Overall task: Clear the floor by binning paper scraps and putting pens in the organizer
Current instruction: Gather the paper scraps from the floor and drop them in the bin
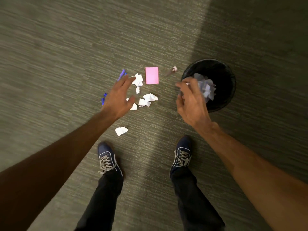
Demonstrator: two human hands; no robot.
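On the carpet (66, 47) at far left of the litter lie two blue pens (122, 74), one farther off and one nearer, the nearer partly hidden behind the left hand (119, 95). That hand is spread wide, fingers apart and palm down, with nothing in it; it hangs above the pens and the white scraps, which looks like a reach to gather more. Just right of it the torn paper scraps (146, 99) are scattered in a loose cluster, with one scrap (121, 130) lying apart, nearer the person's shoes (108, 157). Beyond the cluster a pink sticky-note pad (151, 75) lies flat, and right of that a small pinkish-capped item (172, 70), too blurred to name, perhaps another pen or marker.

Farther right, the right hand (191, 100) is half curled beside the rim of the black wastebasket (230, 77), fingers bent loosely. Whether it has hold of anything I cannot tell, as motion blur smears the fingertips against the scraps already in the bin (206, 87). Its position by the rim suggests a drop into the bin. No organizer shows anywhere, so the pens will likely have to be carried out of sight. By my judgement the job is partly done.
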